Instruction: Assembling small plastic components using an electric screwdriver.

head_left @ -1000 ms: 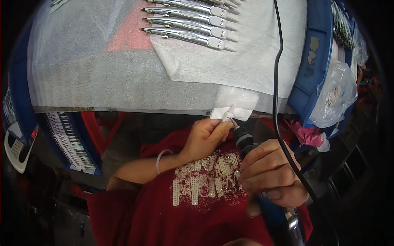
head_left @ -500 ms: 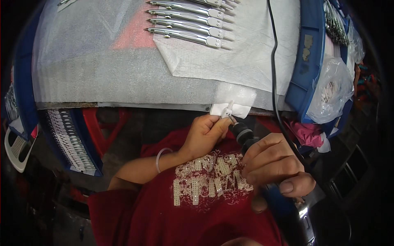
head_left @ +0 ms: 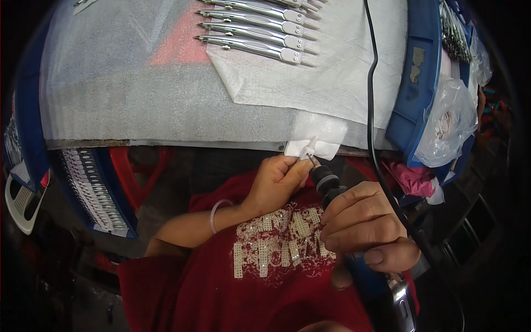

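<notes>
My left hand (head_left: 279,178) pinches a drawing compass (head_left: 309,152) by its hinge end at the near edge of the table; the legs are hidden by the hand. The compass's thin handle rests against a folded white pad (head_left: 328,150) on the edge. My right hand (head_left: 368,224) is wrapped round a blue and black electric screwdriver (head_left: 327,181), which slants up and left. Its bit meets the compass's hinge, apparently at a screw. Farther off, several silver drawing compasses (head_left: 251,48) lie side by side in a row, handles to the right.
White cloth and foam sheet (head_left: 166,105) cover the table. A black cord (head_left: 371,83) hangs down past my right hand. Blue bins stand at the right (head_left: 412,105) and under the left edge (head_left: 119,182), the latter with rows of metal parts. A clear plastic bag (head_left: 447,124) sits at the right.
My right hand and the screwdriver have shifted slightly, with the rear of the tool swinging a little left. The left hand keeps its pinch on the compass, and the view has moved slightly.
</notes>
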Demonstrator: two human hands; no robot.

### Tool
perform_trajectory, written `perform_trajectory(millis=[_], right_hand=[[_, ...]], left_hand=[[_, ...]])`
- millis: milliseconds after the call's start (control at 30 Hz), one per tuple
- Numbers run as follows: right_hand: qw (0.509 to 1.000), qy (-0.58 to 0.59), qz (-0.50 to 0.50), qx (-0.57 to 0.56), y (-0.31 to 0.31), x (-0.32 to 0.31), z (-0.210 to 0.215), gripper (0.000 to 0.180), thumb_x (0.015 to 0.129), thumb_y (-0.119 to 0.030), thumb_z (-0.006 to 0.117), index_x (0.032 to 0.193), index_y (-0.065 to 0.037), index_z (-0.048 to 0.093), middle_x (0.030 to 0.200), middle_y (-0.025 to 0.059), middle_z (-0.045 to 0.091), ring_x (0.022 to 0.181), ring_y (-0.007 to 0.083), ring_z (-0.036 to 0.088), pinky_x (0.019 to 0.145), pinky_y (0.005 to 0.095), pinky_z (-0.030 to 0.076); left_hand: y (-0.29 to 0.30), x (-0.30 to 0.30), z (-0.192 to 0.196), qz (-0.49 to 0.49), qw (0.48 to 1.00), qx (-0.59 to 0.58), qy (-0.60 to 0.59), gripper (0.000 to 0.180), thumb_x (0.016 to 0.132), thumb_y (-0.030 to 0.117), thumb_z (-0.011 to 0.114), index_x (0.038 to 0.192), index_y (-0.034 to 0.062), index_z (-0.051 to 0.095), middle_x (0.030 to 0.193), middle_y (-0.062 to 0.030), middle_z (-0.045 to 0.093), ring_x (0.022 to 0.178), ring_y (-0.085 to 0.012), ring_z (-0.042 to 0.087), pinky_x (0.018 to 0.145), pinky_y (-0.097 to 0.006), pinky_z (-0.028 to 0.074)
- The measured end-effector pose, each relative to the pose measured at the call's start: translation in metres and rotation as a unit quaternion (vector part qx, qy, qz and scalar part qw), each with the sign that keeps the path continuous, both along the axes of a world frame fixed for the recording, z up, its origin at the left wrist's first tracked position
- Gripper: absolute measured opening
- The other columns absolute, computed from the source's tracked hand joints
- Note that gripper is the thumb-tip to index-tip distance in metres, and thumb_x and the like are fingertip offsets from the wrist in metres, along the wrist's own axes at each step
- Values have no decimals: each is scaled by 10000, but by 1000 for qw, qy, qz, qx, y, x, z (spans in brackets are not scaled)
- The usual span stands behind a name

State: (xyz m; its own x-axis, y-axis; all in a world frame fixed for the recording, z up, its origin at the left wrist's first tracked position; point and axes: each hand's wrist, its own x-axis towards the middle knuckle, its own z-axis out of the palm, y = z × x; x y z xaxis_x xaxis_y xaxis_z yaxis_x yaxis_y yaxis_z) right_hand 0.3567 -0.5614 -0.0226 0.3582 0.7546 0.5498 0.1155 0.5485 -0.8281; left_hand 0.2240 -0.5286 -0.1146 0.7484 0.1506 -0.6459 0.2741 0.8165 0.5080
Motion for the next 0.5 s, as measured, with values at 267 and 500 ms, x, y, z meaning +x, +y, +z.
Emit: perform_trajectory(millis=[267, 500], right_hand=[[999, -23, 24, -19, 2, 1, 2, 329, 646, -79, 805, 795, 8, 525, 762, 165, 628, 594, 260, 633, 478, 327, 519], [1000, -11, 4, -4, -5, 2, -1, 453, 700, -114, 795, 999, -27, 466, 728, 163, 620, 559, 256, 628, 464, 326, 523]], left_hand=[[-5, -1, -2, 4, 1000, 27, -4, 196, 957, 145, 531, 976, 0, 661, 743, 44, 586, 613, -13, 462, 519, -163, 341], [2, 2, 2, 14, 1000, -17, -8, 195, 951, 159, 540, 973, 11, 665, 674, 56, 539, 573, -10, 428, 497, -165, 310]])
